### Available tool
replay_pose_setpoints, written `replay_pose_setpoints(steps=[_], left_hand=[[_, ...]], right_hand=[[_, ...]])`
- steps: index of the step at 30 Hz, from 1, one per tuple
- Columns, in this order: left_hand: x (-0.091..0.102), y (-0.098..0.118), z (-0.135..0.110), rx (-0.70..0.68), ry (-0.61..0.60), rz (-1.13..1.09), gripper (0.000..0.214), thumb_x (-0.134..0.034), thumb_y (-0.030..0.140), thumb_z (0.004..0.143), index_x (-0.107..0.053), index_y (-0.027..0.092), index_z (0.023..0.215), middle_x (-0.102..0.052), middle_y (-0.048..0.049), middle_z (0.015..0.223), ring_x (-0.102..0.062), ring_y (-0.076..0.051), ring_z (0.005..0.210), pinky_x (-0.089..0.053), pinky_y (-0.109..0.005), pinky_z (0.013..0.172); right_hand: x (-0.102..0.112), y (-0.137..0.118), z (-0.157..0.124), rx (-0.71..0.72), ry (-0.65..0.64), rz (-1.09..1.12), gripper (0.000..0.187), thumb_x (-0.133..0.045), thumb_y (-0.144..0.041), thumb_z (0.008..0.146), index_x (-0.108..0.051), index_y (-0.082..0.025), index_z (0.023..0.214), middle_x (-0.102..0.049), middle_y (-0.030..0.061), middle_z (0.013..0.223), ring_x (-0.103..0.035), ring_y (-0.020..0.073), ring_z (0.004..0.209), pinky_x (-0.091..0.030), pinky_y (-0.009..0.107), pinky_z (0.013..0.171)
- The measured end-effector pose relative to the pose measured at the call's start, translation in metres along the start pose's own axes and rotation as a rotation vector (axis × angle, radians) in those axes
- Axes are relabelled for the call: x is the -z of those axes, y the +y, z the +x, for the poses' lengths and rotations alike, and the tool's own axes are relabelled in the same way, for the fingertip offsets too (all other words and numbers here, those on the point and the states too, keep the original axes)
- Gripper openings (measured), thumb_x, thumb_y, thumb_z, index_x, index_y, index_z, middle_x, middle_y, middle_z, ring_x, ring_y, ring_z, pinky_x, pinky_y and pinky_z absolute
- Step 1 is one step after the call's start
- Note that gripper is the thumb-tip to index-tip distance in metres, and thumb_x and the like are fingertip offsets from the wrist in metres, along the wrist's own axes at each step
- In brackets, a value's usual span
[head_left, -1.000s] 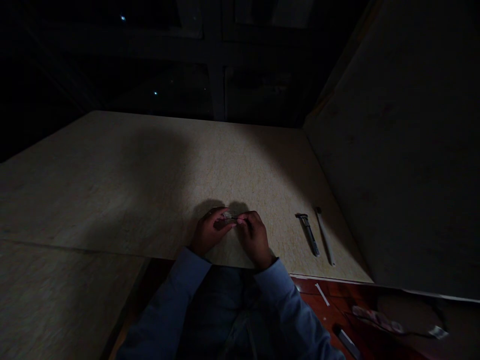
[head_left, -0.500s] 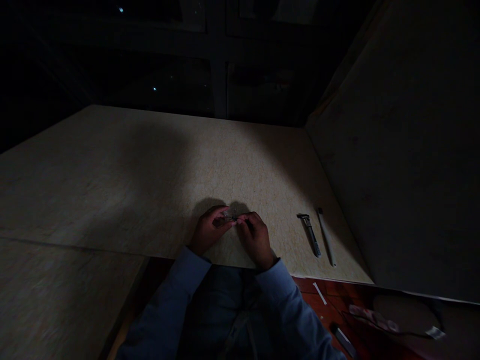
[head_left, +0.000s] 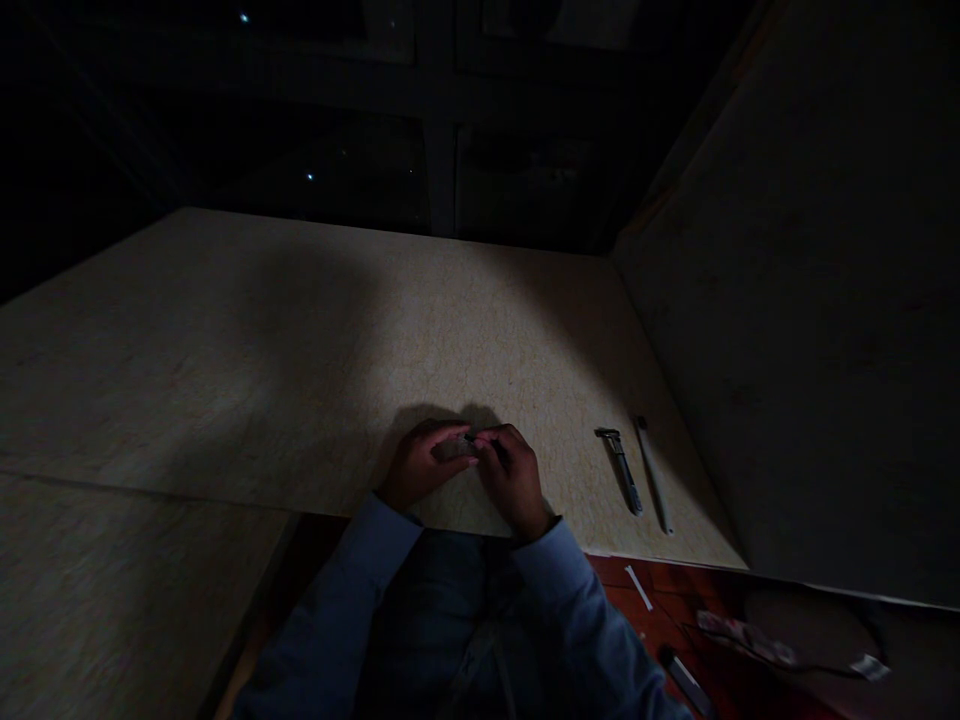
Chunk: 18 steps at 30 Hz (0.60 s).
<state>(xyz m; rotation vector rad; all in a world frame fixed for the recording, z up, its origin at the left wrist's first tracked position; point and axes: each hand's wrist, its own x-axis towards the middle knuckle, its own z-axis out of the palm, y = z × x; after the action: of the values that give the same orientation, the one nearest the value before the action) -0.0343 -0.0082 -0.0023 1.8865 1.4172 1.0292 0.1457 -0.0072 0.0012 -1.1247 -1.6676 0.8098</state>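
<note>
At the front of the table (head_left: 450, 320), my left hand (head_left: 418, 465) curls with its thumb and fingers toward my right hand (head_left: 514, 478). Between the two sets of fingertips is a small dark piece (head_left: 470, 437), pinched by my right thumb and finger; dim light hides its kind. My left fingertips close in on the same spot, and what they grip cannot be made out. To the right of my hands lies a razor (head_left: 621, 472), its head pointing away from me. Beside it a toothbrush (head_left: 655, 478) lies roughly parallel.
A dark upright panel (head_left: 825, 330) borders the table on the right. Below the table's front edge, a white strip (head_left: 640, 588) and a dark object with a pale stripe (head_left: 686, 680) lie on a reddish surface. A dark window (head_left: 300, 150) stands behind the table.
My left fingers have shifted slightly toward the right hand and changed their grip; the clear bit seen between them earlier is now mostly hidden. My right hand has barely moved.
</note>
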Motion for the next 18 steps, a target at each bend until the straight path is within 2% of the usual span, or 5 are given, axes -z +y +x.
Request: replay_pose_setpoints(steps=[18], left_hand=[[-0.0023, -0.0036, 0.0004, 0.057, 0.02, -0.028, 0.043, -0.081, 0.04, 0.075, -0.073, 0.021, 0.112, -0.075, -0.0069, 0.106, -0.071, -0.023, 0.095, -0.058, -0.036, 0.086]], right_hand=[[-0.0014, 0.0028, -0.0004, -0.012, -0.022, 0.01, 0.008, -0.061, -0.023, 0.093, -0.067, -0.021, 0.089, -0.066, 0.0042, 0.09, -0.062, 0.018, 0.085, -0.047, 0.029, 0.076]])
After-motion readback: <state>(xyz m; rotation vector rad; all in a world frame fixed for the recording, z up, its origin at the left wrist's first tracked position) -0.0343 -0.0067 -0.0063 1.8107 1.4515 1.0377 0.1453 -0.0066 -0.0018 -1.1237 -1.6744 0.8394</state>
